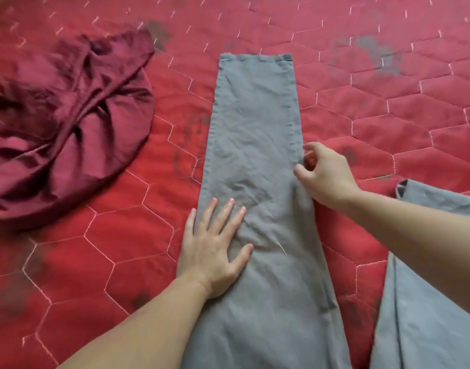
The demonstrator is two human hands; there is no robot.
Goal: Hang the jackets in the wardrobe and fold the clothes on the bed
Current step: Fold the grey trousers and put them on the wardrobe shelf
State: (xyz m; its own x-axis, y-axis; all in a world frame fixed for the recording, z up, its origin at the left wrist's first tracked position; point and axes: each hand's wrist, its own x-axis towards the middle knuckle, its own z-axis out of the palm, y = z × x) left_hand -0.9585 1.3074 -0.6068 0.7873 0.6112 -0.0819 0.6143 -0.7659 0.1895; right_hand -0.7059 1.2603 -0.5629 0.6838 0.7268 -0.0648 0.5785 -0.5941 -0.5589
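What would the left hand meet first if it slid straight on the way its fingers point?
Only more of the grey trouser leg the left hand presses flat; its hem looks like the next edge.

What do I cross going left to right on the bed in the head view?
Crumpled maroon garment → left hand, pressed flat on the near trouser leg → grey trouser leg laid out lengthwise → right hand, fingers pinching that leg's right edge → second grey trouser leg, all on the red quilt.
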